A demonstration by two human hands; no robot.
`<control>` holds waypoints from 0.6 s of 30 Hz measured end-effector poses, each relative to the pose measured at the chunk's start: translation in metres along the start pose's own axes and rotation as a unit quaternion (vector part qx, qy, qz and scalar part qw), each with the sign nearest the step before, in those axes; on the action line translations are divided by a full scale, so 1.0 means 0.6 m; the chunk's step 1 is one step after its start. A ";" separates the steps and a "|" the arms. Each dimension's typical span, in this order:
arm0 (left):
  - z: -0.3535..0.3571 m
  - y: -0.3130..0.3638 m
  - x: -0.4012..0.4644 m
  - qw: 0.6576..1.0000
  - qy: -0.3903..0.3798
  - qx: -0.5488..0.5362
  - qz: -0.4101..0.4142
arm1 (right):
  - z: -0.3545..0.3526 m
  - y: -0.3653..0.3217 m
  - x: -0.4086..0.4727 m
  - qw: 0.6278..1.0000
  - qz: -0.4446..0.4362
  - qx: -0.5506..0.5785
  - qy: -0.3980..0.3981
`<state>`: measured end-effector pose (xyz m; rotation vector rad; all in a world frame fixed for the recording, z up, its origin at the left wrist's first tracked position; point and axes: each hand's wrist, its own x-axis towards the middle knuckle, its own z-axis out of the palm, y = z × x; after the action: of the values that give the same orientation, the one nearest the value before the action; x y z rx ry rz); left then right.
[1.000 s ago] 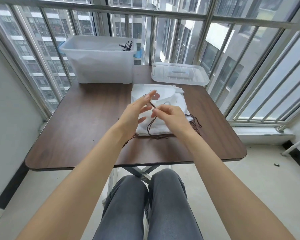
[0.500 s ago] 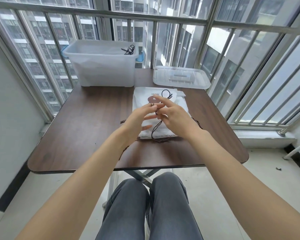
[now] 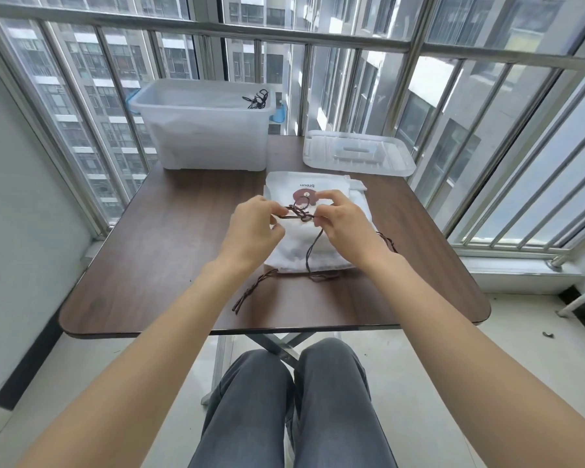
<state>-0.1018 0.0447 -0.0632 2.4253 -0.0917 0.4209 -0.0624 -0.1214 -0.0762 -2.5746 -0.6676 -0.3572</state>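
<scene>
Both hands are pinching a dark cord (image 3: 299, 213) above a white bag (image 3: 318, 238) on the table (image 3: 169, 251): left hand (image 3: 255, 228) holding one end, right hand (image 3: 343, 224) the other, a knot between them.

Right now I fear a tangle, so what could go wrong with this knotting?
The dark brown cord, pinched between left hand and right hand, trails across the stack of white fabric bags; tightening could drag the stack. Loose cord ends lie on the dark wooden table and might tangle together.
</scene>
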 end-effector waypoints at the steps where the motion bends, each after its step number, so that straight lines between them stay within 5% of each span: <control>1: -0.004 -0.004 0.001 0.998 -0.016 0.061 0.019 | 0.000 0.001 0.000 1.000 0.009 0.003 0.006; 4: -0.015 0.002 -0.001 0.977 -0.058 0.201 0.039 | 0.003 0.002 0.000 0.999 0.038 0.014 0.025; 7: -0.021 0.006 0.000 0.979 -0.027 0.197 0.046 | 0.008 0.003 -0.002 0.998 0.054 0.020 0.034; 12: -0.010 -0.005 0.000 0.988 -0.006 -0.148 -0.049 | 0.009 0.001 -0.005 0.997 0.066 0.020 0.037; 18: 0.004 -0.008 0.000 0.849 -0.005 -0.493 -0.192 | 0.006 -0.004 -0.007 0.996 0.078 0.030 0.027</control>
<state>-0.1001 0.0466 -0.0679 1.3692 0.1466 0.1108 -0.0665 -0.1195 -0.0801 -2.5301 -0.4469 -0.3494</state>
